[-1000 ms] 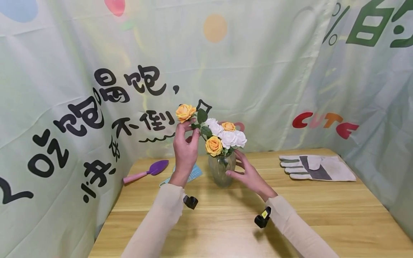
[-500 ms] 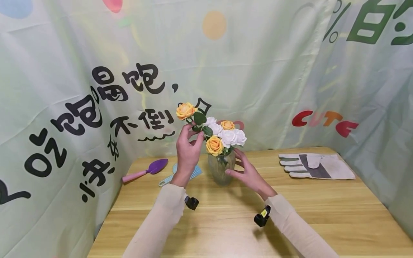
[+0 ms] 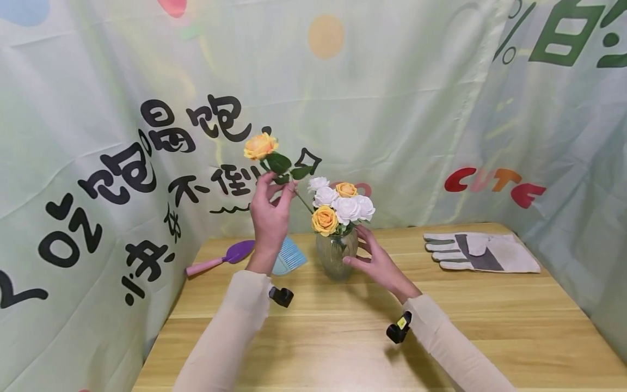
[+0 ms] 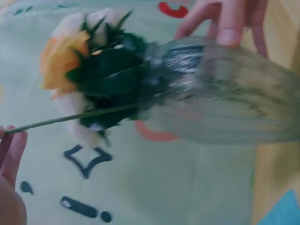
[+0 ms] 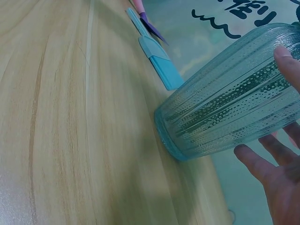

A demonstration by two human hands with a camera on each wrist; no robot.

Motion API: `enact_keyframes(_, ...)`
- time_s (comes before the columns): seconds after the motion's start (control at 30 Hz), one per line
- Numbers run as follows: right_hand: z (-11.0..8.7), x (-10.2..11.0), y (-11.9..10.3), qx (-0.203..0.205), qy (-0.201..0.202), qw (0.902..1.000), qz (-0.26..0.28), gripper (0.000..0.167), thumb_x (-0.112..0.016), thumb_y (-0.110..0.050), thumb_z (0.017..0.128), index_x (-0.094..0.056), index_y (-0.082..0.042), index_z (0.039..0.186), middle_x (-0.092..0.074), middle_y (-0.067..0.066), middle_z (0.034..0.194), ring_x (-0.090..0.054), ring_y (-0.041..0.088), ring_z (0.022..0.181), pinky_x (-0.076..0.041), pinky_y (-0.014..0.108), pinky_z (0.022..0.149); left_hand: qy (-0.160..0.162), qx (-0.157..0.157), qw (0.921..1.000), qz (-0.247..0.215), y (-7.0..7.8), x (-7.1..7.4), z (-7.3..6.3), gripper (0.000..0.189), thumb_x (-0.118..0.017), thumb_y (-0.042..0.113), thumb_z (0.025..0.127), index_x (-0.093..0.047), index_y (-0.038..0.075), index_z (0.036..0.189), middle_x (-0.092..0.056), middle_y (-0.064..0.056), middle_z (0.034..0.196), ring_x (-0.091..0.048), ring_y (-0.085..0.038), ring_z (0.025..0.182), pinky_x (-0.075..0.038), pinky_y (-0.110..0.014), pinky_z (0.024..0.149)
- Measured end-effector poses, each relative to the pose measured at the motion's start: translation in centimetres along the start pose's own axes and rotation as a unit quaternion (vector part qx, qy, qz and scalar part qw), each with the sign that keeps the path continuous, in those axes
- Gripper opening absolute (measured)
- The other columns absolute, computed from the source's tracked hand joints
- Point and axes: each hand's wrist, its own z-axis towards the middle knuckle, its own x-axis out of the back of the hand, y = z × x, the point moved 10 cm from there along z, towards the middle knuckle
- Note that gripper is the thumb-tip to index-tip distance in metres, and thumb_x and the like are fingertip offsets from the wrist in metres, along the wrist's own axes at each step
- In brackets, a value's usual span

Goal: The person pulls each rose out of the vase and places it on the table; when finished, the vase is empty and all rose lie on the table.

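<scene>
My left hand (image 3: 271,220) pinches the green stem of a yellow-orange artificial rose (image 3: 260,146), just below its leaves. In the left wrist view the stem (image 4: 56,120) slants from the fingertips to the mouth of a ribbed clear glass vase (image 3: 337,258). White roses (image 3: 346,209) and two more yellow ones, such as the front yellow rose (image 3: 325,220), stand bunched in the vase. My right hand (image 3: 377,264) holds the upright vase from its right side, thumb in front and fingers round the back. The stems' lower ends are blurred by the glass.
A purple trowel (image 3: 239,252) with a pink handle lies at the table's left back. Beside it is a light blue toothed tool (image 3: 290,258), partly behind the left arm. A grey and white work glove (image 3: 482,253) lies at the right. Printed cloth hangs behind the wooden table (image 3: 343,343).
My left hand first shifted slightly right, then moved up and left with the yellow rose, drawing it away from the bunch and exposing more stem. The right hand and vase stayed put.
</scene>
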Motion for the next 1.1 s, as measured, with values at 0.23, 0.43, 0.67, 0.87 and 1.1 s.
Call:
enact_keyframes(0.23,0.0,0.1,0.1,0.001,-0.001,1.0,0.001,0.096,-0.08,-0.014,0.101,-0.019,-0.015,0.174,-0.024,0.023,0.178,-0.036,0.052,0.158,-0.051,0.061,0.121,0.031,-0.019,0.9982,-0.048,2.7,3.9,2.4,0.037,-0.072,-0.004,0.102,-0.061,-0.002,0.137,-0.075,-0.019,0.127,-0.077,-0.04,0.107,-0.071,-0.04,0.087)
enact_keyframes(0.43,0.0,0.2,0.2,0.006,-0.002,1.0,0.0,0.094,-0.08,-0.013,0.101,-0.02,-0.017,0.174,-0.025,0.022,0.178,-0.039,0.052,0.157,-0.051,0.061,0.12,0.03,-0.025,0.999,-0.021,3.4,8.8,3.0,0.039,-0.071,-0.005,0.102,-0.061,-0.001,0.14,-0.072,-0.007,0.128,-0.078,-0.026,0.1,-0.07,-0.037,0.085)
enact_keyframes(0.67,0.1,0.4,0.3,0.009,-0.006,0.9999,-0.004,0.093,-0.08,-0.015,0.102,-0.02,-0.018,0.174,-0.026,0.02,0.178,-0.039,0.05,0.157,-0.052,0.06,0.12,-0.009,0.059,0.9921,0.11,0.5,14.8,0.7,0.04,-0.071,0.004,0.105,-0.061,0.007,0.144,-0.069,-0.009,0.14,-0.076,-0.012,0.1,-0.069,-0.025,0.083)
enact_keyframes(0.87,0.1,0.4,0.2,0.008,-0.007,0.9999,0.0,0.093,-0.079,-0.013,0.102,-0.021,-0.019,0.174,-0.027,0.02,0.178,-0.04,0.051,0.156,-0.052,0.06,0.12,-0.073,0.187,0.9577,0.206,-3.2,19.1,-2.7,0.051,-0.072,0.016,0.107,-0.053,0.013,0.155,-0.068,-0.011,0.136,-0.074,-0.002,0.097,-0.069,-0.025,0.082)
enact_keyframes(1.1,0.1,0.3,0.2,0.006,-0.009,0.9999,0.001,0.092,-0.079,-0.014,0.102,-0.021,-0.019,0.174,-0.026,0.02,0.178,-0.04,0.051,0.156,-0.052,0.061,0.12,-0.181,0.26,0.9115,0.261,-7.2,21.9,-7.3,0.054,-0.069,0.013,0.108,-0.048,0.006,0.158,-0.059,-0.03,0.152,-0.077,-0.002,0.086,-0.069,-0.023,0.079)
